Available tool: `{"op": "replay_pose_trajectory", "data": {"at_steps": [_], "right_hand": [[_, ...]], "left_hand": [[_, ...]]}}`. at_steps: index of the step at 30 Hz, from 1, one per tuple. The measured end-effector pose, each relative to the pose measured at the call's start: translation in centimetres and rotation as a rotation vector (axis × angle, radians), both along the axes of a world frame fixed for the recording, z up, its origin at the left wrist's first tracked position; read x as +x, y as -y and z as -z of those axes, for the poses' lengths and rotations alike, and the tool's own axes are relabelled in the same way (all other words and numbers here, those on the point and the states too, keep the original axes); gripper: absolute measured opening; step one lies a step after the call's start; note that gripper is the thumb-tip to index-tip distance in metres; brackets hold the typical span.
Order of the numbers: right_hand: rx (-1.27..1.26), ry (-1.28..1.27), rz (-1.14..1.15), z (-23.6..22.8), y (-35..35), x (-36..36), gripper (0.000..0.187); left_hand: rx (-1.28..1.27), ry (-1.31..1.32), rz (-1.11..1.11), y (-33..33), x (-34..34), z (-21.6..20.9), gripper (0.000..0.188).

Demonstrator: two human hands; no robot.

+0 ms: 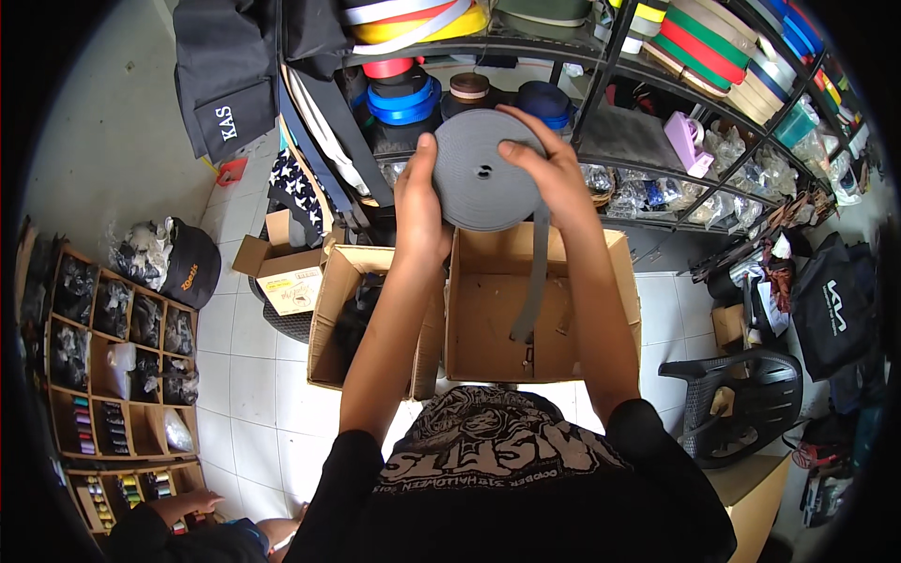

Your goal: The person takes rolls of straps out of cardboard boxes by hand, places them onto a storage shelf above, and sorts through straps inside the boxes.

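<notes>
Between my two hands I hold up a wide roll of grey webbing tape [479, 192], its flat round side toward me and a small hole at its centre. My left hand [419, 206] clasps the roll's left edge with the thumb up. Around the right edge closes my right hand [558, 174], its thumb lying on the flat side. A loose end of the tape [538, 281] hangs from the roll's right side, in front of an open cardboard box [488, 328]. Left of it, a second cardboard box [328, 328] holds dark material, partly hidden by my left forearm.
Ahead, a black metal shelf [526, 49] bears several coloured webbing rolls. A wooden cubby rack [122, 403] stands left, a black plastic chair [741, 403] right. Another person's hand [192, 504] shows at lower left. A small open carton [286, 291] sits beside the left box.
</notes>
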State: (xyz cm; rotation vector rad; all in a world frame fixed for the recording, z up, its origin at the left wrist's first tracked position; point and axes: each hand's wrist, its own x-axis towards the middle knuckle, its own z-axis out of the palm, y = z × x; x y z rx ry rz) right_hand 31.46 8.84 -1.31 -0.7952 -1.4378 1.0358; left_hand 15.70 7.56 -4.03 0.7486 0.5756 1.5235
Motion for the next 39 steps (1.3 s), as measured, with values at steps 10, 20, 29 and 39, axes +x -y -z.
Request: {"op": "replay_pose_trajectory", "data": {"at_steps": [10, 20, 29, 39], "right_hand": [[0.167, -0.218, 0.505, 4.2, 1.0, -4.7, 0.047], [0.04, -0.24, 0.451, 5.7, 1.2, -5.4, 0.048], [0.015, -0.191, 0.401, 7.5, 1.6, -2.9, 0.047], [0.039, 0.053, 0.673, 10.8, -1.0, -2.1, 0.055]], "left_hand": [[-0.113, 0.3, -0.146, 1.3, 2.8, 3.3, 0.061], [-0.093, 0.066, -0.177, -0.3, 0.4, 2.7, 0.052], [-0.201, 0.026, 0.056, -0.8, -1.4, 4.4, 0.05], [-0.337, 0.137, -0.187, -4.6, 5.6, 6.7, 0.049]]}}
